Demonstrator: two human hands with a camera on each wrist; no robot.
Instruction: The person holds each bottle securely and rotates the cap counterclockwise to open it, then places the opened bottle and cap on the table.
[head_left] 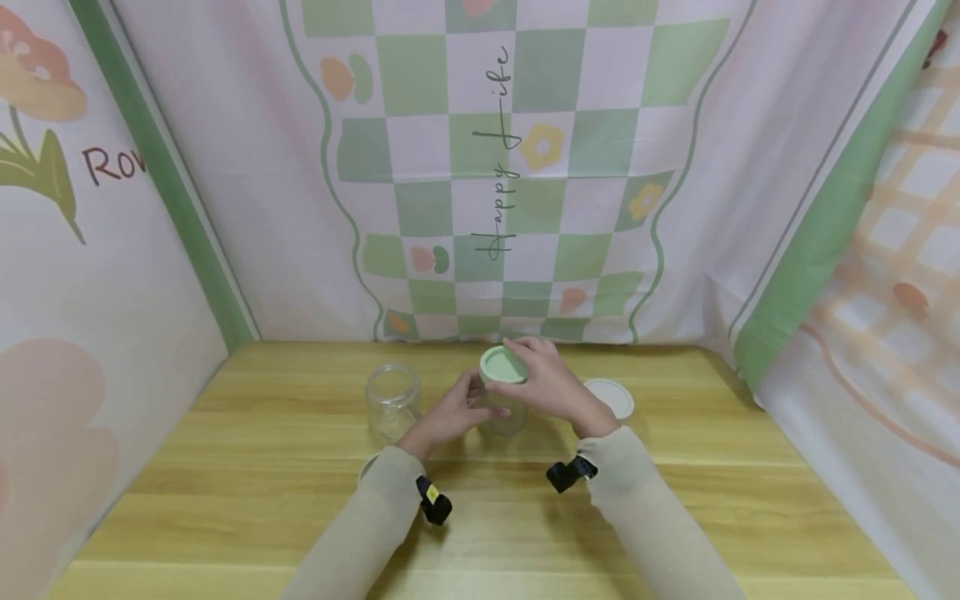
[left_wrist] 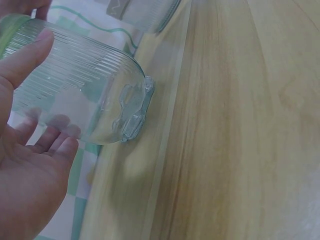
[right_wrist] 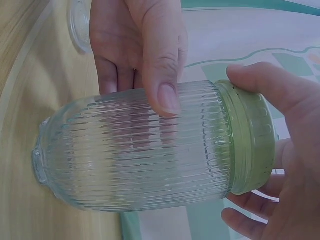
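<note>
Ribbed glass jar (right_wrist: 145, 185), clear, seemingly without contents; located towards the far edge of the wooden table (head_left: 487, 533), near the middle of its width. Position: roughly upright, base down; whether the base is borne by the tabletop cannot be told. Closure: green lid (head_left: 504, 365), seated at the mouth; tightness not determinable.

Left hand (head_left: 452, 414): wrapped about the jar's side, thumb to the near face, fingers behind; the body is presumably steadied thus. Right hand (head_left: 551, 379): lid held by its rim between thumb and spread fingers, a hold by which turning or pressing would be allowed.

Also present: second glass jar (head_left: 392, 408), unlidded, set left of the hands; white disc (head_left: 617, 398), lid-like, lying to the right, partly hidden by the right wrist; pale rim (head_left: 367, 468), mostly covered by the left sleeve (head_left: 375, 504), identity uncertain. Beyond the far edge: checked curtain (head_left: 480, 200). No obstruction is seen between hands and jar.
</note>
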